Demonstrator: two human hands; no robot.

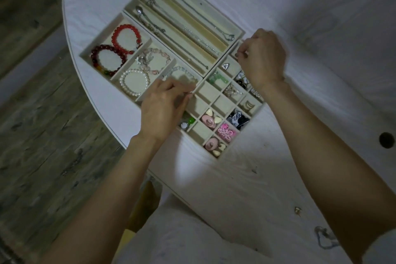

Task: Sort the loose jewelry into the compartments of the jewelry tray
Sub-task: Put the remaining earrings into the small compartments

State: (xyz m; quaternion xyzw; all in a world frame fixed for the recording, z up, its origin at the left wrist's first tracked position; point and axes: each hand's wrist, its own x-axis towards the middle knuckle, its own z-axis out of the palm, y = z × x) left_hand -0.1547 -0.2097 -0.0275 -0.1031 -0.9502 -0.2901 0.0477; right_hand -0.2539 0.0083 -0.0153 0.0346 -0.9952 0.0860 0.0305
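Note:
Cream jewelry trays (237, 28) lie on a white table. The long tray holds silver necklaces (192, 36). The left tray holds red bead bracelets (125, 37), a pearl bracelet (134, 80) and a pale bead bracelet (182, 72). The small-grid tray (214, 105) holds earrings and charms, among them pink pieces (226, 133). My left hand (165, 109) hovers over the grid tray's left edge, fingertips pinched together on something tiny that I cannot make out. My right hand (262, 58) is curled over the grid's far corner, pinching a small dark item.
A small gold earring (297, 210) and a silver chain piece (325, 237) lie loose on the table at the lower right. A dark round hole (386, 140) sits at the right edge. Wooden floor lies to the left.

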